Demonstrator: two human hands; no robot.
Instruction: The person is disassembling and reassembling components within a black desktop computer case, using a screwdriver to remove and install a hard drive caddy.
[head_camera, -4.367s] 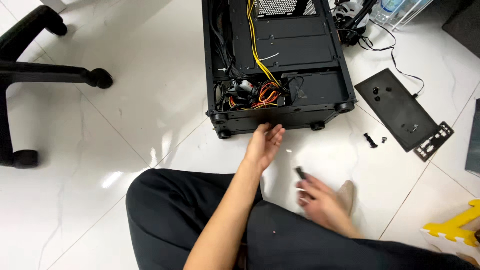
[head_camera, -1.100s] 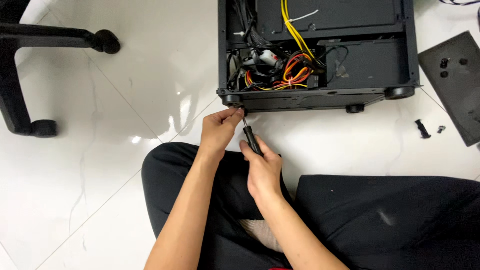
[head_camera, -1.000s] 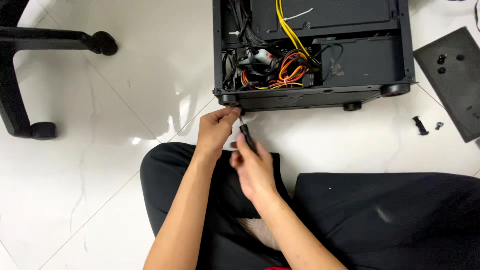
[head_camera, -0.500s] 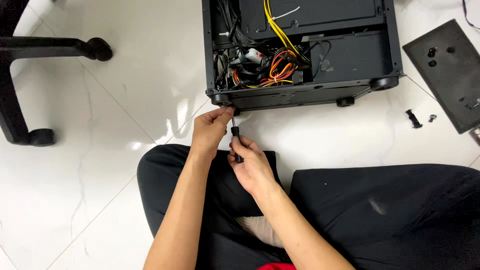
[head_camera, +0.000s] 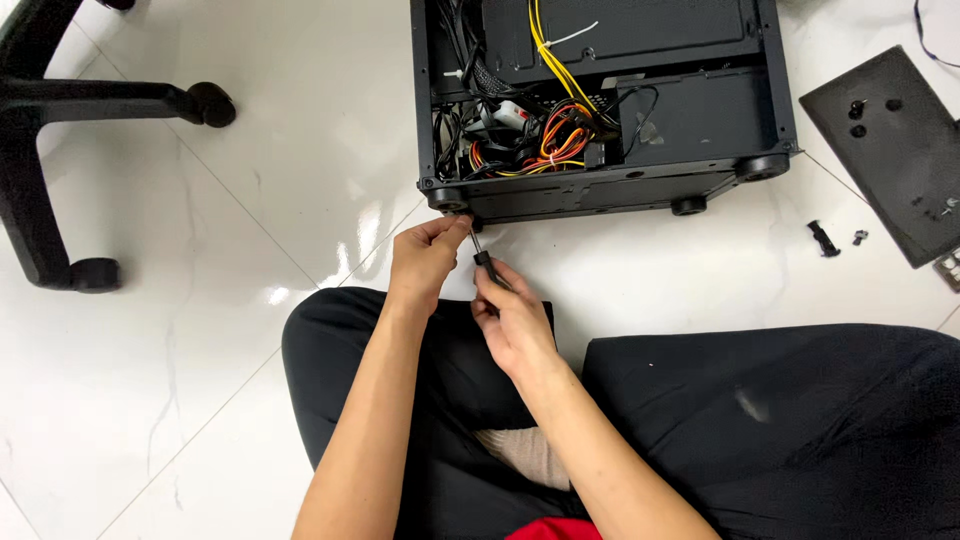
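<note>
A black computer case (head_camera: 700, 130) lies open on the white tiled floor, with yellow, orange and black cables (head_camera: 545, 140) showing inside. My right hand (head_camera: 512, 320) grips the black handle of a small screwdriver (head_camera: 480, 255), whose tip points at the case's near bottom-left corner. My left hand (head_camera: 425, 258) pinches the shaft near the tip, right beside the round foot (head_camera: 450, 207) of the case. I sit cross-legged in black trousers, both forearms reaching forward.
A black side panel (head_camera: 895, 150) lies on the floor at the right, with small black parts (head_camera: 823, 238) near it. An office chair's wheeled base (head_camera: 60, 130) stands at the left. White glossy tiles surround the case.
My right hand picked up the screwdriver from the floor. Both hands came together at the case's bottom-left corner, and the tip has moved up to the edge.
</note>
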